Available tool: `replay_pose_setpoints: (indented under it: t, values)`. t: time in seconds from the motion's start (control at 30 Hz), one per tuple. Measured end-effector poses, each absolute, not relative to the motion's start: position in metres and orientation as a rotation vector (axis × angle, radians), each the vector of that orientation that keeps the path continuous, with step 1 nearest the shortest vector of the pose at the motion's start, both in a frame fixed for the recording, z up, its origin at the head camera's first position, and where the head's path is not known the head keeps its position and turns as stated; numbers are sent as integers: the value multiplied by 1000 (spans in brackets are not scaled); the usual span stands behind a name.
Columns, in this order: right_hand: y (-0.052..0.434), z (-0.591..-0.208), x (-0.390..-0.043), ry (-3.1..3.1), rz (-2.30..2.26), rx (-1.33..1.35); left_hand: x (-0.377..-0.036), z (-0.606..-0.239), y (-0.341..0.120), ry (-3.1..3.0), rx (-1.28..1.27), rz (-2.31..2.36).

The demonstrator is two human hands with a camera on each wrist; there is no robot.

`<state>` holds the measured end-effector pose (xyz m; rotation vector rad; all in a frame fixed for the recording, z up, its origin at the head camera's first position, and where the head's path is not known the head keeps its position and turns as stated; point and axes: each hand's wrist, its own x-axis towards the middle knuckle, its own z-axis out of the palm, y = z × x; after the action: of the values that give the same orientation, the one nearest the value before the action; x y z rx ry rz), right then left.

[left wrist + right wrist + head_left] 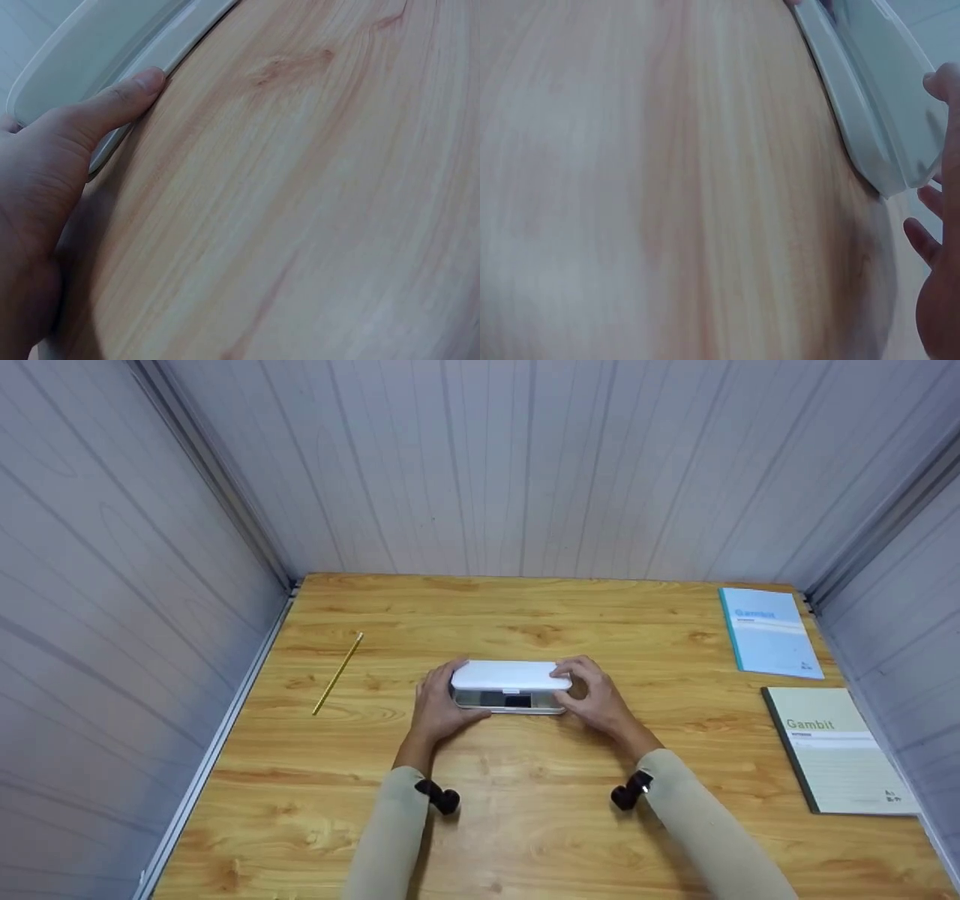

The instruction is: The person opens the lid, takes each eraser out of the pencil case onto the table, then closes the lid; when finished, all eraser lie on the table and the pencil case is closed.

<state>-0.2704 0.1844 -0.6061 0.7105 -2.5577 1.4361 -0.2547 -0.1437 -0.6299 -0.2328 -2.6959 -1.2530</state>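
Two hands on a white case (pixel 510 685) mid-counter (pixel 525 825): left hand (pixel 437 711) and right hand (pixel 596 701) with fingers curled round opposite ends. Best kept level, grip even, lid eased gently.

White oblong pencil case (pixel 510 684) lies flat at mid-table; lid slightly raised; dark gap along its front.

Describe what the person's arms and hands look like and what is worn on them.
Both hands are bare: the left hand and the right hand wear no gloves or rings that can be seen. Each arm is covered to the wrist by a close-fitting beige long sleeve. A small black camera mount sits at the left wrist, and a matching one at the right.
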Motion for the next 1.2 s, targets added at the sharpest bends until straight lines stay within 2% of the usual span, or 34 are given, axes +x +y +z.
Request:
replay_pose_setpoints:
  t: [1.2]
  values:
    - [171, -569, -294, -2460, 1353, 587, -254, -631, -143, -2682, -169, -1325]
